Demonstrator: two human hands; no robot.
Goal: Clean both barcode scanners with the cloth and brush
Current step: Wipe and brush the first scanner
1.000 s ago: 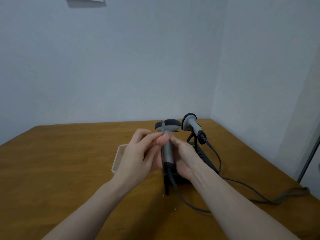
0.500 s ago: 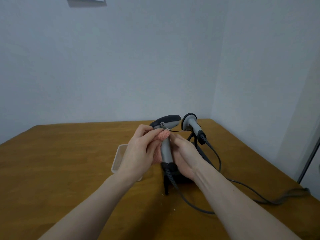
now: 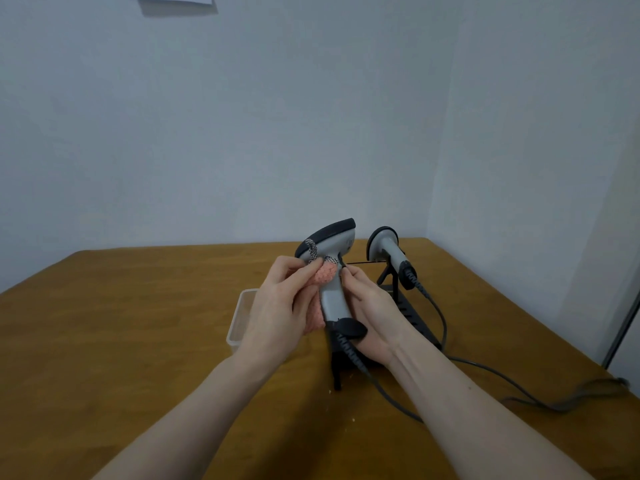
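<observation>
A grey handheld barcode scanner with a dark top cap (image 3: 331,268) is held upright above the brown wooden table (image 3: 121,327), head tilted up and to the right. The right hand (image 3: 372,317) grasps its handle from the right side, fingers wrapped behind the grip and the thumb near the trigger. The left hand (image 3: 280,306) is clenched on a pink knitted cloth (image 3: 323,277), pressing it against the left side of the scanner just below the head; a black-and-white speckled loop of cord (image 3: 311,251) from the cloth lies over the rear of the head. A dark coiled cable (image 3: 349,351) leaves the base of the handle and runs down toward the table.

A second grey barcode scanner with a round dark-rimmed head (image 3: 389,249) rests tilted on a black metal stand (image 3: 408,306) behind and to the right of the hands, apart from them. Its cable (image 3: 440,317) trails across the table to the right edge.

A clear plastic rectangular tray (image 3: 242,317) sits on the table just left of the left hand, partly hidden by it. The brush cannot be made out in this view
</observation>
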